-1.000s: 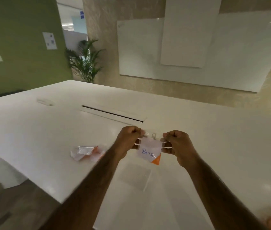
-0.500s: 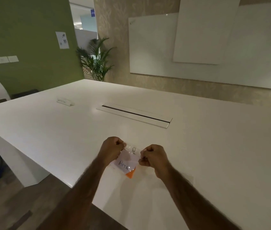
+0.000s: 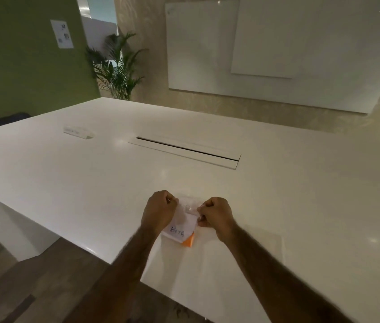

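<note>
Now the left hand (image 3: 160, 209), fingers curled, pinches the left top edge of a clear bag (image 3: 183, 226) over the white table (image 3: 301, 194); a handwritten label shows inside it, while the right hand (image 3: 215, 216) pinches its right edge.

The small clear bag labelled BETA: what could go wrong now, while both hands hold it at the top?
1. The left hand and right hand pinch only the top edge of the clear bag; a hard pull might tear the thin plastic or slip one side free.
2. The bag is close to the near edge of the white table, so if it opens, the orange piece at its bottom could drop to the floor.
</note>
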Demonstrator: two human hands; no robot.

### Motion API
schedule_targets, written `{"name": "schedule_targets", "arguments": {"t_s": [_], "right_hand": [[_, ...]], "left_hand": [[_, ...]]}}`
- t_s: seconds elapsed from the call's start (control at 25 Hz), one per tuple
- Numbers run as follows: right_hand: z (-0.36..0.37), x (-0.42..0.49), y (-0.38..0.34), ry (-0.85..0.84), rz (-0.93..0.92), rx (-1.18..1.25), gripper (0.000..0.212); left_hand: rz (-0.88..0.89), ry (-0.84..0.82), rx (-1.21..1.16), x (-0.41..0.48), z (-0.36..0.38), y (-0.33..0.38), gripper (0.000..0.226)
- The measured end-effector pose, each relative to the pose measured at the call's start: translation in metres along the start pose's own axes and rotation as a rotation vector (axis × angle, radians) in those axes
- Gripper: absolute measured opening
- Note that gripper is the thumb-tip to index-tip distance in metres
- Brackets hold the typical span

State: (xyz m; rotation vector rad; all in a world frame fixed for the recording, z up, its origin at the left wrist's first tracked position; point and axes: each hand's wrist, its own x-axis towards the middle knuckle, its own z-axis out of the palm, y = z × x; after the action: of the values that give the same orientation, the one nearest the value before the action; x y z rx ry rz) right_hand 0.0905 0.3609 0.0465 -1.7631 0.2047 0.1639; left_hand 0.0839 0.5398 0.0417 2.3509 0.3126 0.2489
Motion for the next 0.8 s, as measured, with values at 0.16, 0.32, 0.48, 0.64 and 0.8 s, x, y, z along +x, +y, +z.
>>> {"name": "schedule_targets", "arguments": {"t_s": [0.16,0.32,0.48,0.64,0.8], "right_hand": [[-0.004,0.001,0.000,0.040,-0.005,-0.048,0.010],[-0.017,0.001,0.000,0.073,-0.025,-0.082,0.008],[-0.049,-0.003,0.005,0.161,-0.049,-0.147,0.008],[-0.107,-0.010,0.023,0.291,-0.061,-0.259,0.011],[-0.194,-0.032,0.046,0.423,-0.071,-0.414,0.017]], "left_hand": [[-0.009,0.025,0.048,0.000,0.005,0.005,0.018],[0.085,0.122,0.125,-0.007,0.014,0.023,0.024],[0.374,0.208,0.126,-0.021,0.043,0.059,0.026],[0.498,-0.040,0.047,-0.041,0.099,0.106,0.045],[0.630,-0.290,0.060,-0.080,0.163,0.162,0.063]]}}
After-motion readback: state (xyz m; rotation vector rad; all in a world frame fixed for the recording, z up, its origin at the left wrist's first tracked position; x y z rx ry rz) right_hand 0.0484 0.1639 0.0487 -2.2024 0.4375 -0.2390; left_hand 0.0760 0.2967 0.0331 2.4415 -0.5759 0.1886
